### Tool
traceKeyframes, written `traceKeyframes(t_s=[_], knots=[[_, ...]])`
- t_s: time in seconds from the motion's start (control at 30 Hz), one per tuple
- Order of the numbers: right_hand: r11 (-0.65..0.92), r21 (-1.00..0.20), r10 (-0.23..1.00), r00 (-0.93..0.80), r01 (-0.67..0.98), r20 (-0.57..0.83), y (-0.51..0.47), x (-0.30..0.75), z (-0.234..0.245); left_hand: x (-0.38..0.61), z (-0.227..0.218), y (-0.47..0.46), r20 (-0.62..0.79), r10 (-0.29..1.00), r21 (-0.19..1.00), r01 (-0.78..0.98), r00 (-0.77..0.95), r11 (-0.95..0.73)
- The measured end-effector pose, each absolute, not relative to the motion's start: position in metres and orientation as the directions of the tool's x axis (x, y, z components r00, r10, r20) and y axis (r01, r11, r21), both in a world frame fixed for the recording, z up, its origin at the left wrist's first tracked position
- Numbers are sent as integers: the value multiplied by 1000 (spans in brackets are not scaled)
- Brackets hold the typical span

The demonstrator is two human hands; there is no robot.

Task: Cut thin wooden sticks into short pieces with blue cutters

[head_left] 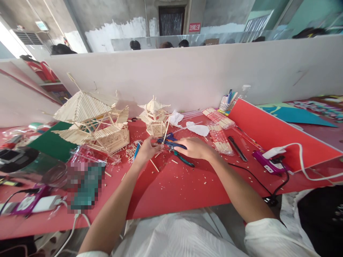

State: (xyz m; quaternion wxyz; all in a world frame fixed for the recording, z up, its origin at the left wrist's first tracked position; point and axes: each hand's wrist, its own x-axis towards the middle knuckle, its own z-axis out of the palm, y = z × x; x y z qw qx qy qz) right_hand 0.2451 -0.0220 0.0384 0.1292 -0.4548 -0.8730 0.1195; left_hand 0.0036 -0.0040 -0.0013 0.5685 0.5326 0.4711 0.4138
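Note:
My right hand (pixel 193 148) is closed over a pair of blue-handled cutting pliers (pixel 174 145) on the red table (pixel 182 185). A thin wooden stick (pixel 166 131) stands tilted in the pliers' jaws, and my left hand (pixel 147 149) pinches its lower end. Just behind my hands stands a small pavilion model (pixel 154 117) made of sticks. A larger stick pavilion (pixel 92 121) stands to the left.
Bundles of sticks in plastic (pixel 219 128) lie right of the small model, near white tissue (pixel 197 128). A purple glue gun (pixel 269 162) with cable rests at right. A pen cup (pixel 227 101) stands by the white partition. Cut stick bits litter the table.

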Motion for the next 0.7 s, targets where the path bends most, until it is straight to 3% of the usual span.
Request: traceKeyframes(t_s=[0.7], knots=[[498, -230, 864, -500, 836, 57, -27, 232, 37, 7, 8, -11, -34, 989, 989, 148, 144, 13]])
